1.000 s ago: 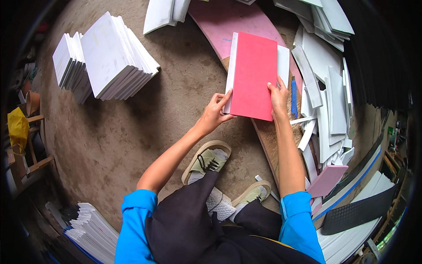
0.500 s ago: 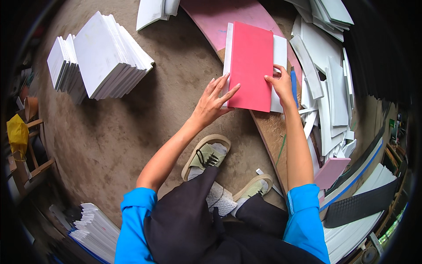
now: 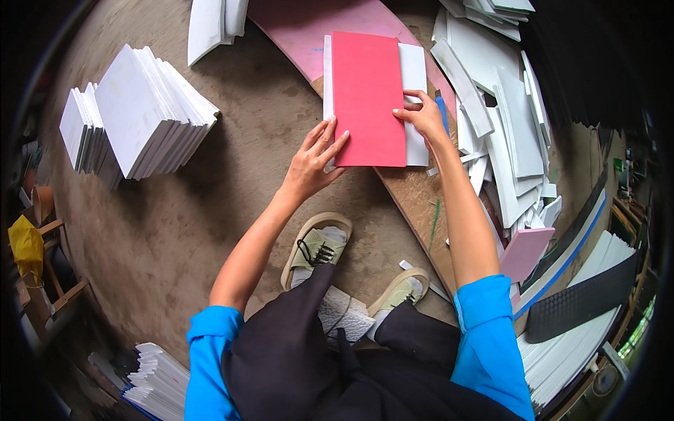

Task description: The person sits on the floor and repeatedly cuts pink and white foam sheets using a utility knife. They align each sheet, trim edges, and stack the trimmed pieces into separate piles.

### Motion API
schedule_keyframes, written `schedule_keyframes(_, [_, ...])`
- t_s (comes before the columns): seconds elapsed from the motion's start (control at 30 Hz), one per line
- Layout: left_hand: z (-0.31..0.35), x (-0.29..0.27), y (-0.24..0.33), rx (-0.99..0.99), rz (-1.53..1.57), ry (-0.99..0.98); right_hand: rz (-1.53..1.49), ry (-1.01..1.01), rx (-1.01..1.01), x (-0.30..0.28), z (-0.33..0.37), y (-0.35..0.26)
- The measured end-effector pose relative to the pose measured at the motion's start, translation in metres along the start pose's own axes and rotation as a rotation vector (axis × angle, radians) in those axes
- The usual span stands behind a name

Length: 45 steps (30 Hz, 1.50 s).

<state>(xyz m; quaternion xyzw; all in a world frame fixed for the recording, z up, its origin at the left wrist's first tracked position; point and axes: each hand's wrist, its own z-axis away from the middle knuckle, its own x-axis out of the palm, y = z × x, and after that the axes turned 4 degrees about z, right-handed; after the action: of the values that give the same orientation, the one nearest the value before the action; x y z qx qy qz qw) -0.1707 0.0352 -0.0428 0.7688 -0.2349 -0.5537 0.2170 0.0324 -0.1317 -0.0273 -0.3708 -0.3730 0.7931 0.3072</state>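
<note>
A flat red sheet or thin board [image 3: 368, 98] lies over white board [image 3: 415, 67], which shows past it on both sides. My left hand [image 3: 312, 158] has its fingers spread, their tips at the red piece's lower left edge. At the opposite edge, the thumb of my right hand [image 3: 425, 119] presses on the red surface while the fingers bend around the side, partly hidden. Close beside that hand lies a slim blue tool [image 3: 441, 111], perhaps a utility knife. Beneath everything is a long plank, brown near me [image 3: 414, 200] and pink farther off [image 3: 302, 28].
White boards stand stacked on the floor at left [image 3: 144, 112], with more at the top [image 3: 216, 28]. Loose white offcuts [image 3: 516, 147] and a pink block [image 3: 526, 252] crowd the right side. A black strip [image 3: 583, 302] rests over white sheets. My feet are near the plank.
The whole view has shifted, so the boards and both hands appear farther left. My hands keep nearly the same places on the red piece.
</note>
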Motion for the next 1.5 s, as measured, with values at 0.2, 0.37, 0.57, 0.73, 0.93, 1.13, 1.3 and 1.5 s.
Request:
schedule_keyframes(0.2, [0.002, 0.002, -0.002, 0.007, -0.02, 0.003, -0.002, -0.01, 0.003, 0.001, 0.001, -0.002])
schedule_keyframes(0.37, [0.002, 0.001, -0.001, -0.011, -0.016, 0.002, -0.036, -0.02, 0.012, 0.002, 0.002, -0.002])
schedule_keyframes(0.57, [-0.002, -0.004, 0.002, -0.039, -0.011, -0.003, 0.044, -0.044, 0.039, 0.0, 0.005, -0.011])
schedule_keyframes(0.73, [-0.004, -0.006, 0.005, -0.078, 0.016, -0.015, 0.035, -0.049, 0.066, -0.001, 0.005, -0.014])
schedule_keyframes(0.93, [-0.004, -0.006, 0.002, -0.073, 0.01, -0.024, 0.087, -0.044, 0.078, -0.001, 0.004, -0.016])
schedule_keyframes(1.13, [-0.007, -0.01, 0.006, -0.071, 0.0, -0.016, 0.111, -0.042, 0.116, -0.002, 0.004, -0.019])
schedule_keyframes(1.3, [-0.008, -0.007, 0.009, -0.096, -0.022, -0.033, 0.09, -0.042, 0.117, 0.0, 0.005, -0.022])
schedule_keyframes(1.5, [-0.02, 0.002, 0.022, -0.029, -0.29, -0.197, 0.1, -0.048, 0.135, -0.002, 0.001, -0.022])
